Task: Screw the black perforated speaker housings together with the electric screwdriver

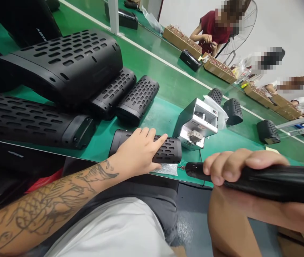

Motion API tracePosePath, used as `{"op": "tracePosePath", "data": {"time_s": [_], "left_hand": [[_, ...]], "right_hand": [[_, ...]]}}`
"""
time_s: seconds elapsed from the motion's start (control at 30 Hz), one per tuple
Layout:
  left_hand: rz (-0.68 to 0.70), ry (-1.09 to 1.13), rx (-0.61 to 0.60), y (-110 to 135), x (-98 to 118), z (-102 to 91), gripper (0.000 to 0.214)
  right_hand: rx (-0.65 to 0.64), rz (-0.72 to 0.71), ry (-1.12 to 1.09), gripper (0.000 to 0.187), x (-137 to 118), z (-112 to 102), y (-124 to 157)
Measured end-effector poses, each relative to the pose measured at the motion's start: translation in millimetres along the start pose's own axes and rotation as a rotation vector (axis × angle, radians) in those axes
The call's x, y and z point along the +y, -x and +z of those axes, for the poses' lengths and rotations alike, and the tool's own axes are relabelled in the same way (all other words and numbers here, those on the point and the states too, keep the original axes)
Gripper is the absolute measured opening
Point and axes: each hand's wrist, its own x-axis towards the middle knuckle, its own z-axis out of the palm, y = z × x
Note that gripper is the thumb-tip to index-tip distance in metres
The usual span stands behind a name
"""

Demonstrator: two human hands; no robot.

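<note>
My left hand (pixel 141 151) lies over a black slotted housing (pixel 168 150) near the table's front edge, its thumb on the near side and its fingers across the top. My right hand (pixel 229 167) is wrapped around a black electric screwdriver (pixel 272 184), whose tip points left toward the housing's right end. The screwdriver's tip is close to that end, but I cannot tell whether they touch. Beneath the housing, a piece of clear plastic wrap (pixel 169 169) sticks out. A silver and black screw feeder (pixel 197 125) stands just behind and to the right.
Several more slotted housings (pixel 138 98) crowd the left side, including a large one (pixel 68 64) stacked on others. Farther right are smaller black units (pixel 233 111). A white post (pixel 113 18) rises from the table. Across it, people work beside cardboard boxes (pixel 218 67).
</note>
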Motion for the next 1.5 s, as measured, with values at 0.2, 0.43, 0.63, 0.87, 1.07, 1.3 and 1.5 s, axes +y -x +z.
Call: {"op": "tracePosePath", "data": {"time_s": [0.2, 0.43, 0.63, 0.87, 1.07, 1.3, 1.5], "left_hand": [[-0.001, -0.002, 0.023, 4, 2, -1.4, 0.111], [-0.012, 0.044, -0.008, 0, 2, -3.0, 0.108], [-0.003, -0.011, -0.058, -2, 3, -5.1, 0.107], [0.001, -0.013, -0.035, -2, 3, -2.2, 0.108], [-0.006, -0.006, -0.006, 0, 4, 1.3, 0.109], [-0.033, -0.047, -0.047, 2, 11, -1.2, 0.11], [-0.041, -0.03, -0.084, -1, 11, -3.6, 0.114]], "right_hand": [[-0.131, -0.004, -0.06, 0.06, 29, 8, -8], [-0.169, -0.022, -0.072, 0.056, 45, 6, -6], [-0.183, -0.016, -0.121, 0.055, 52, 10, -6], [-0.216, 0.014, -0.181, 0.054, 60, 9, -3], [-0.199, -0.001, -0.167, 0.054, 53, 19, 0], [0.134, -0.21, 0.015, 0.07, 49, -15, -48], [0.36, -0.292, 0.112, 0.063, 99, -40, -80]]}}
